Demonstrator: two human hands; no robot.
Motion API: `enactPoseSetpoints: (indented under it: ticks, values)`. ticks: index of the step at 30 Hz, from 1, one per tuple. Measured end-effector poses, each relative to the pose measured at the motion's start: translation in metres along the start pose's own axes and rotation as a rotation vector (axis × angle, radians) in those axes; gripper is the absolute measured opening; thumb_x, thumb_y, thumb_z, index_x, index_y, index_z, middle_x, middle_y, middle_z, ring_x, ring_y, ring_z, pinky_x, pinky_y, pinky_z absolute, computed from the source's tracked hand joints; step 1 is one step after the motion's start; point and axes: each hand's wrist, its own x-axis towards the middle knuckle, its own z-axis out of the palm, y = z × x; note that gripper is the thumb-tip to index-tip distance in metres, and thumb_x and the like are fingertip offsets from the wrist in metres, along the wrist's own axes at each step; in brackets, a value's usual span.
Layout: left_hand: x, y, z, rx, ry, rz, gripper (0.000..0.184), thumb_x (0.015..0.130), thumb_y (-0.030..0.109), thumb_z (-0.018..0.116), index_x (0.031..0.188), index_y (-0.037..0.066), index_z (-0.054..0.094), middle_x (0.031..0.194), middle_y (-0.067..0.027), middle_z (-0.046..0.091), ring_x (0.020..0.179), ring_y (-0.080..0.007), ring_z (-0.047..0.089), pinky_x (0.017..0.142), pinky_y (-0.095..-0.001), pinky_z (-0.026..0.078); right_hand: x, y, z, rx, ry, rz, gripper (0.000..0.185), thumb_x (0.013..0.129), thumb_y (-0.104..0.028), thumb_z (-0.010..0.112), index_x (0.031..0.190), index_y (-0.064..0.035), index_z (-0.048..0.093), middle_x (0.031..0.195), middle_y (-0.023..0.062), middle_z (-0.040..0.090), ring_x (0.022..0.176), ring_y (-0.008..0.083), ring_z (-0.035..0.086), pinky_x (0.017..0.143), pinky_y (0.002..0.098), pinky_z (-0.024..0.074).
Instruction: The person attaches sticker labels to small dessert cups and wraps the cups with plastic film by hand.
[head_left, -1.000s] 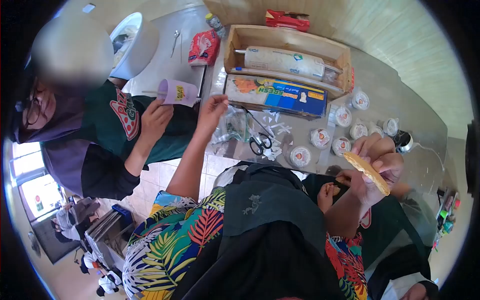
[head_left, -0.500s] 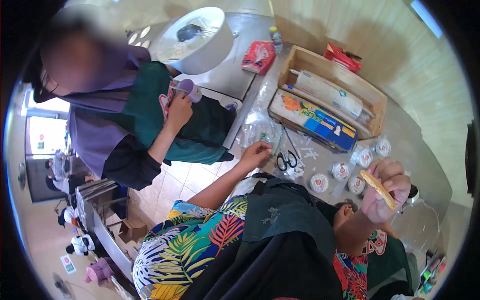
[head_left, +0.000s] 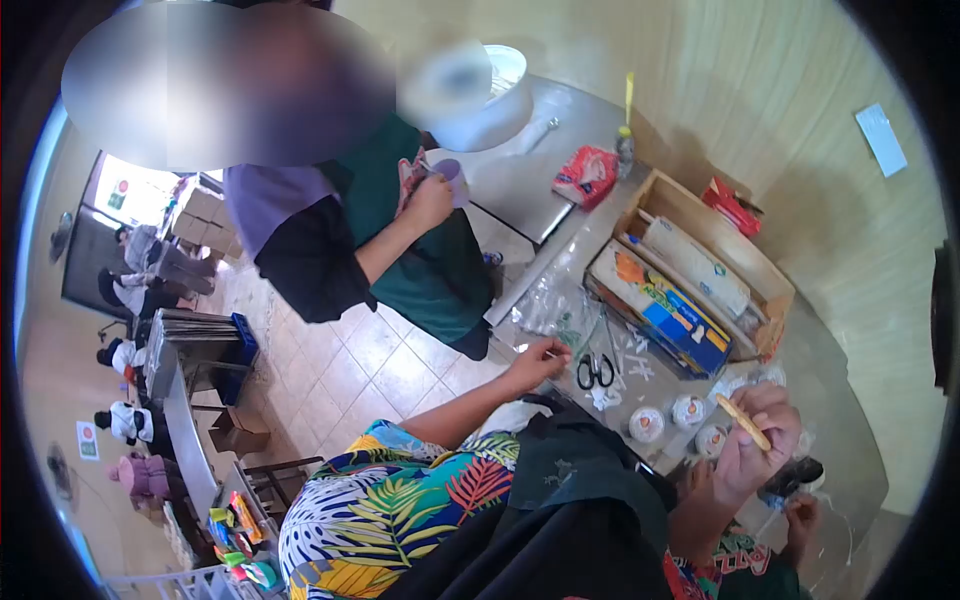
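Raised at the right, my right hand (head_left: 758,450) grips a thin, golden-brown flat piece of food (head_left: 742,422) between thumb and fingers, over the table and its round cups. My left hand (head_left: 540,364) is at the table's near edge, its fingers bent and pressed together; whether anything small is in them I cannot make out. Just right of it lie black-handled scissors (head_left: 595,372) among white paper strips (head_left: 632,362). Several round clear cups with printed labels (head_left: 647,424) sit between the scissors and my right hand.
A wooden box (head_left: 773,290) with a roll and a film carton (head_left: 660,310) stands behind. A red packet (head_left: 585,177) and a white tub (head_left: 490,118) are farther left. One co-worker (head_left: 420,240) holds a purple cup (head_left: 452,183); another's hand (head_left: 800,520) shows at lower right.
The camera view has turned left, so the table things appear farther right and lower. My right hand still holds the flat piece. More of the tiled floor and the room at left shows.
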Motion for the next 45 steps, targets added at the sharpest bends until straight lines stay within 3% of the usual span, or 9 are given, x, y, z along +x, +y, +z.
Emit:
enactPoseSetpoints:
  ticks: [23,25,26,27,28,36,38,41,45]
  values:
    - [-0.048,0.057,-0.043,0.089,-0.185,0.124,0.025,0.085,0.021,0.063,0.104,0.005,0.058,0.082,-0.0041,0.061,0.078,-0.0109,0.057,0.07,-0.0283,0.047,-0.073,-0.049,0.071,-0.114,0.165,-0.104,0.024,0.073,-0.011,0.071,0.08,-0.0048,0.049,0.073,0.0076,0.05,0.068,0.0177,0.048,0.062,0.0275,0.0407]
    - [-0.034,0.061,-0.069,-0.046,-0.027,0.558,0.026,0.084,0.013,0.06,0.108,0.004,0.055,0.084,-0.005,0.061,0.078,-0.015,0.058,0.07,-0.0302,0.047,-0.08,-0.041,0.083,-0.084,0.183,-0.101,0.025,0.073,-0.011,0.072,0.08,-0.0044,0.049,0.074,0.0082,0.051,0.068,0.0179,0.05,0.063,0.0275,0.0429]
    - [-0.061,0.13,-0.099,0.475,0.273,0.801,0.03,0.084,0.009,0.059,0.112,0.003,0.049,0.091,-0.0063,0.059,0.082,-0.0184,0.057,0.072,-0.0309,0.047,-0.085,-0.037,0.091,-0.055,0.219,-0.066,0.025,0.073,-0.011,0.072,0.08,-0.0041,0.049,0.075,0.0088,0.052,0.069,0.0181,0.051,0.063,0.0278,0.0434]
    - [-0.099,0.188,-0.124,0.467,0.312,0.305,0.032,0.084,0.008,0.059,0.113,0.003,0.047,0.097,-0.0078,0.058,0.084,-0.0186,0.056,0.073,-0.0292,0.047,-0.087,-0.035,0.1,-0.051,0.176,-0.064,0.024,0.073,-0.01,0.072,0.081,-0.0037,0.05,0.077,0.0094,0.053,0.071,0.0186,0.052,0.064,0.0281,0.044]
    - [-0.111,0.174,-0.168,0.174,0.57,0.889,0.027,0.086,0.012,0.056,0.111,0.003,0.049,0.1,-0.0089,0.058,0.086,-0.0162,0.056,0.073,-0.027,0.047,-0.09,-0.034,0.108,-0.051,0.138,-0.067,0.024,0.072,-0.009,0.072,0.081,-0.0032,0.051,0.079,0.0101,0.054,0.072,0.019,0.054,0.065,0.0284,0.0446]
    - [-0.216,0.207,-0.201,0.168,0.257,1.263,0.038,0.088,0.017,0.058,0.12,0.001,0.045,0.111,-0.0105,0.054,0.099,-0.0173,0.054,0.085,-0.0293,0.044,-0.109,-0.019,0.159,0.041,0.032,-0.068,0.02,0.071,0.002,0.069,0.084,-0.0022,0.055,0.08,0.0098,0.055,0.074,0.0188,0.054,0.068,0.0293,0.0456]
    - [-0.174,0.142,-0.184,0.266,-0.081,0.544,0.052,0.081,0.002,0.063,0.128,0.004,0.041,0.118,-0.0117,0.052,0.102,-0.0197,0.055,0.085,-0.0321,0.045,-0.114,-0.024,0.162,0.046,0.059,0.004,0.022,0.068,0.008,0.068,0.083,-0.0024,0.055,0.079,0.0089,0.055,0.074,0.0178,0.054,0.069,0.0284,0.0456]
    - [-0.142,0.007,-0.196,1.154,-0.563,0.332,0.048,0.081,0.021,0.065,0.125,0.007,0.05,0.111,-0.0158,0.059,0.101,-0.027,0.058,0.088,-0.0352,0.045,-0.117,-0.028,0.161,0.024,0.057,-0.012,0.022,0.068,0.008,0.068,0.082,-0.0022,0.055,0.079,0.0084,0.055,0.076,0.0173,0.055,0.069,0.0275,0.0454]
    - [-0.149,-0.163,-0.206,0.736,-0.184,-0.032,0.049,0.08,0.034,0.065,0.121,0.009,0.054,0.105,-0.0157,0.063,0.097,-0.0294,0.06,0.084,-0.0368,0.048,-0.126,-0.031,0.154,-0.014,0.091,0.079,0.022,0.068,0.009,0.068,0.083,-0.0016,0.056,0.081,0.0085,0.055,0.077,0.0167,0.055,0.071,0.0267,0.0451]
